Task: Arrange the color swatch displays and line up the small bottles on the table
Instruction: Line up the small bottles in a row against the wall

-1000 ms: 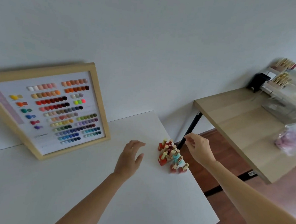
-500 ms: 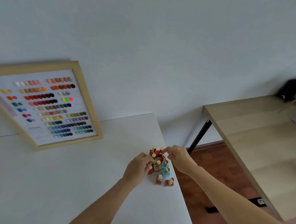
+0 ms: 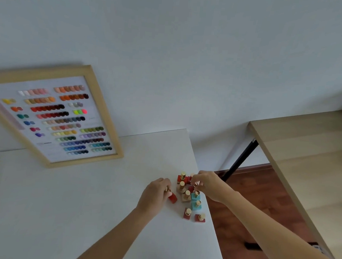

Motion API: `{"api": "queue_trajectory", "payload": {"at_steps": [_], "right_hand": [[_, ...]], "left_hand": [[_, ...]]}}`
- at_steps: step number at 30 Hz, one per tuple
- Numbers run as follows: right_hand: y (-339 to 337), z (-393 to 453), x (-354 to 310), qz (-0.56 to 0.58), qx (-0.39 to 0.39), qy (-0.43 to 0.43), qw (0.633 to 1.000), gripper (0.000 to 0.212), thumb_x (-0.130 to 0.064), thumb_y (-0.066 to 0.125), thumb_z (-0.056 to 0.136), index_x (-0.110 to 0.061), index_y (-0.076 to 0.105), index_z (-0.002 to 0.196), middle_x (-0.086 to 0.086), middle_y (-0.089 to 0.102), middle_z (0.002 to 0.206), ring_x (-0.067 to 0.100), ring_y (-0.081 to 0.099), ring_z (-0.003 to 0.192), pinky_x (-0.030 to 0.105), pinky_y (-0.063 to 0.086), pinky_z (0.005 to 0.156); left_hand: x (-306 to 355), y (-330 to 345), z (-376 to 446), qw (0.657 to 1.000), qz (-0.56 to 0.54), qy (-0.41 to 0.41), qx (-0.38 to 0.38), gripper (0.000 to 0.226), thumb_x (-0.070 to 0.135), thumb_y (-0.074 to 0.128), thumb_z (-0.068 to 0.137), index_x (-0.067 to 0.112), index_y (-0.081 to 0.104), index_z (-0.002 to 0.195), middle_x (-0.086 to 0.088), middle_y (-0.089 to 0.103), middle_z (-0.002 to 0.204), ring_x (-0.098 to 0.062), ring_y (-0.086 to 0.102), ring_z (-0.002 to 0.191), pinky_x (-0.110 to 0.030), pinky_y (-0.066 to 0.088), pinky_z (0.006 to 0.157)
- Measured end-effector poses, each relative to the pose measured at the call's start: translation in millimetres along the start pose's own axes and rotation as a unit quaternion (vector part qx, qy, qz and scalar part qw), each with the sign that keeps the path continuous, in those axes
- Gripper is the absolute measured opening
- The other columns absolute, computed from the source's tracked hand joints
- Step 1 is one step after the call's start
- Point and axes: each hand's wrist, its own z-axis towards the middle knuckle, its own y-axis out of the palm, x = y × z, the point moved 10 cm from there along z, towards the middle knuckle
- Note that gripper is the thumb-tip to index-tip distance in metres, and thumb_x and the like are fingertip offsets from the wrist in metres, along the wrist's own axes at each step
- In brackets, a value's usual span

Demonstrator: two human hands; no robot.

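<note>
Both forearms come in from the bottom edge, and the two hands meet at a cluster of small bottles near the right edge of the white tabletop, roughly at 5 o'clock from frame centre.

Nearest in the bunch are two dark red bottles with gold caps, standing side by side, a bit apart from the rest. Just past them, toward 12 o'clock, are two turquoise bottles, one behind the other, with a beige bottle right next to them at their 9 o'clock.

The left hand sits at 9 o'clock of the cluster, its fingers pinched on the gold cap of a red bottle, which tilts away from the others. The right hand hovers over the far side of the cluster, fingers curled down among the caps; honestly can't tell if it's actually gripping one.

Farther back, at 10 o'clock, a wood-framed swatch board with rows of coloured nail tips leans against the wall. A separate wooden desk stands off at 3 o'clock, with a gap of reddish floor between.
</note>
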Motion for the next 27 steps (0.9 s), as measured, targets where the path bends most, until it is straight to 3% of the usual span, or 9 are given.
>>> {"api": "queue_trajectory", "payload": {"at_steps": [7, 10, 14, 17, 20, 27], "right_hand": [[4.7, 0.4, 6.7, 0.006, 0.036, 0.012, 0.999, 0.017, -0.021, 0.06, 0.09, -0.022, 0.054, 0.106, 0.0, 0.064, 0.102, 0.012, 0.06, 0.08, 0.022, 0.053, 0.072], [5.4, 1.9, 11.6, 0.049, 0.048, 0.039, 0.997, 0.034, -0.022, 0.063, 0.087, -0.03, 0.039, 0.11, -0.004, 0.059, 0.106, 0.006, 0.058, 0.077, 0.016, 0.05, 0.066], [8.4, 8.0, 18.2, 0.066, 0.036, 0.062, 0.995, 0.055, -0.025, 0.066, 0.085, -0.035, 0.031, 0.125, -0.002, 0.057, 0.112, 0.007, 0.054, 0.079, 0.022, 0.051, 0.076], [10.1, 12.0, 19.1, 0.061, 0.029, 0.058, 0.996, 0.055, -0.032, 0.065, 0.085, -0.034, 0.035, 0.131, -0.003, 0.056, 0.114, 0.006, 0.055, 0.076, 0.02, 0.05, 0.077], [9.2, 15.7, 18.7, 0.055, 0.044, 0.062, 0.996, 0.04, -0.035, 0.065, 0.085, -0.029, 0.05, 0.122, -0.001, 0.058, 0.109, 0.007, 0.057, 0.08, 0.02, 0.051, 0.076], [5.5, 17.2, 17.5, 0.047, 0.102, 0.074, 0.991, 0.022, -0.021, 0.06, 0.09, -0.018, 0.06, 0.111, 0.004, 0.063, 0.101, 0.013, 0.054, 0.079, 0.017, 0.042, 0.068]], "left_hand": [[-9.2, -22.3, 26.6, 0.998, 0.013, -0.043, 0.05, 0.009, 0.017, 0.061, 0.09, 0.01, 0.057, 0.09, -0.006, 0.06, 0.086, -0.017, 0.056, 0.073, -0.021, 0.045, 0.063], [-5.7, -18.8, 40.2, 0.998, 0.01, -0.046, 0.041, 0.013, 0.019, 0.063, 0.089, 0.009, 0.057, 0.091, -0.007, 0.06, 0.088, -0.017, 0.055, 0.074, -0.018, 0.042, 0.063], [-0.3, -7.1, 50.2, 0.998, 0.037, -0.042, 0.006, 0.015, 0.024, 0.061, 0.09, 0.012, 0.055, 0.097, -0.006, 0.06, 0.094, -0.02, 0.062, 0.079, -0.023, 0.051, 0.068], [8.9, -0.1, 56.1, 0.995, 0.099, -0.013, -0.024, 0.027, 0.031, 0.06, 0.09, 0.018, 0.05, 0.111, -0.004, 0.057, 0.106, -0.022, 0.065, 0.083, -0.026, 0.051, 0.067], [22.4, 10.5, 62.3, 0.981, 0.176, 0.045, -0.067, 0.038, 0.031, 0.057, 0.092, 0.024, 0.044, 0.127, -0.006, 0.052, 0.115, -0.025, 0.066, 0.084, -0.029, 0.051, 0.066], [35.8, 26.7, 66.4, 0.952, 0.249, 0.127, -0.128, 0.032, 0.016, 0.051, 0.093, 0.019, 0.046, 0.125, -0.01, 0.052, 0.109, -0.032, 0.063, 0.074, -0.033, 0.047, 0.06]]}}
